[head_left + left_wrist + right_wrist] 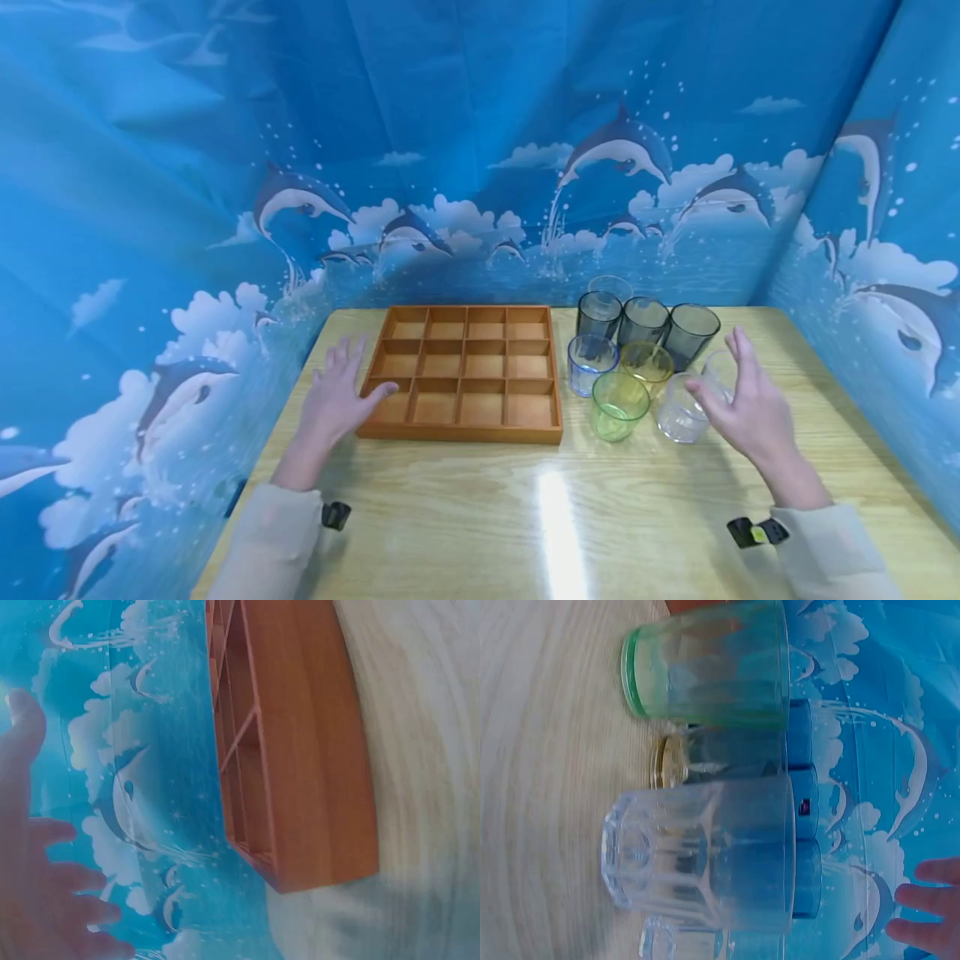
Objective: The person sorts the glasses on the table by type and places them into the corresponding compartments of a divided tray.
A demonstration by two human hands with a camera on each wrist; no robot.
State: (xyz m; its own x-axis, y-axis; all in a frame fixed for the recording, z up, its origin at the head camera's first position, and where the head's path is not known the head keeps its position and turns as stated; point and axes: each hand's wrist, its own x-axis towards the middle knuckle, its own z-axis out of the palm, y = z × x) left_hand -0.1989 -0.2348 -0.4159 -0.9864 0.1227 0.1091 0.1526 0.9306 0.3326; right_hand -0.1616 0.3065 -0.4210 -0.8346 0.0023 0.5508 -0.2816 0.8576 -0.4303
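My left hand (335,398) hovers over the left edge of a wooden compartment tray (459,434), thumb spread from the fingers and nothing held. On the right, my right hand (752,410) is raised beside a cluster of drinking glasses, also holding nothing. Nearest to it is a clear glass (705,851), with a second clear glass (722,371) partly hidden behind the fingers. A green glass (619,408), an amber glass (647,367) and a blue-rimmed glass (592,367) stand to the left. Behind them are dark grey glasses (693,327) and another clear glass (611,286).
All of it rests on a light wood-grain table (465,517). A blue dolphin-print cloth (465,125) hangs along the back and both sides, close to the table edges. The tray is divided into several square compartments, standing left of the glasses.
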